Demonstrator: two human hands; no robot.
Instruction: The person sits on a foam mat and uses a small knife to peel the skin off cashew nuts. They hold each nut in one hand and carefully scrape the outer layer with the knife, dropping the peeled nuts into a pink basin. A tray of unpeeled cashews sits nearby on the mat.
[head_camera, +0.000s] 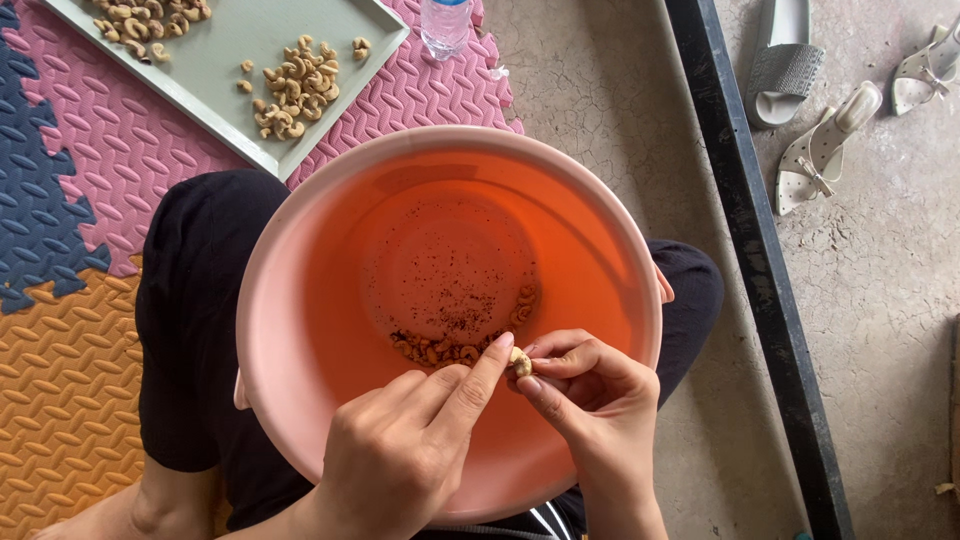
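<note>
Cashew (519, 362) between right hand (590, 400) and left hand (405, 450) fingertips.

A pink basin (300, 250) rests on the lap of a seated person in black clothing. Both hands work over its near side. The left hand (400, 455) and right hand (590, 400) pinch a single cashew nut (519, 362) between thumb and fingers. A small heap of cashews (440, 350) lies on the basin floor among dark specks. A pale green tray (215, 60) holding more nuts sits on the foam mat (90, 180). A clear bottle (446, 25) stands beside the tray. Sandals (820, 150) lie on the concrete floor (600, 100).
</note>
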